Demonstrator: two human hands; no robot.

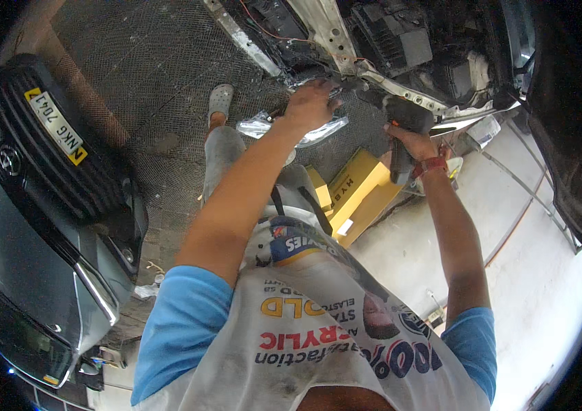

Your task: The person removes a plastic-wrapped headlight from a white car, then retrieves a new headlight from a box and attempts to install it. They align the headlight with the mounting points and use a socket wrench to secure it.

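Observation:
My right hand (414,142) is wrapped round the grip of a dark cordless drill (409,115). The drill's nose points left, toward my left hand (310,104), along the front frame (401,89) of an opened-up car. My left hand is at the lower edge of that frame, its fingers bent and their tips hidden; what they hold, if anything, I cannot make out. Beneath my left hand, a clear headlight (325,131) shows on both sides of my wrist. Whether it rests on the floor or is held up, I cannot tell.
The engine bay (390,41) lies open ahead. A yellow cardboard box (359,192) stands on the floor below the drill. On the left is a dark parked car (37,226). A raised dark panel (572,137) and a pale wall (531,274) bound the right side.

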